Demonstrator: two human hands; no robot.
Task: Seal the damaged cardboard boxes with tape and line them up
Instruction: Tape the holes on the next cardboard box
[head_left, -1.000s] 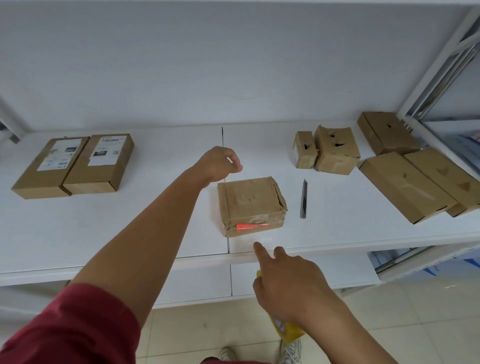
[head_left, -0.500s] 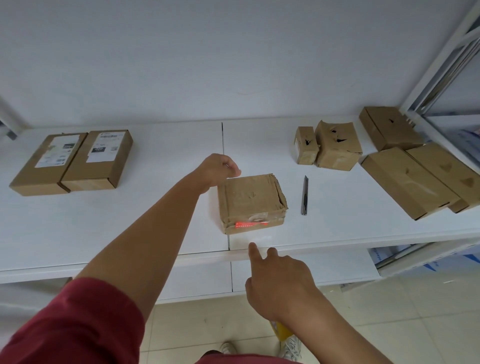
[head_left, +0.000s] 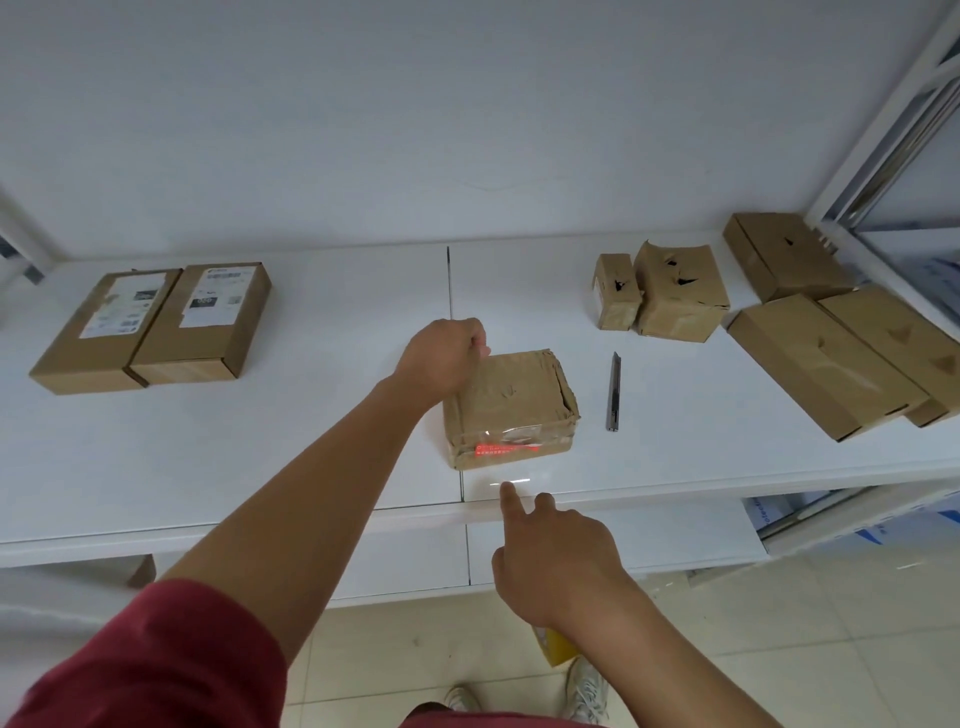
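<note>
Taping centre box (head_left: 511, 408), mid-shelf near the front edge. Left hand (head_left: 441, 358) curled over its far-left corner, apparently pinching tape; right hand (head_left: 553, 558) holds roll, forefinger extended. Advice: keep strip taut, press flat.

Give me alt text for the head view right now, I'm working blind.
A person's left hand grips the far left corner of a crumpled cardboard box at mid-shelf, while the right hand points its index finger at the shelf edge just before it. A utility knife lies right of the box; more boxes sit at both shelf ends.
</note>
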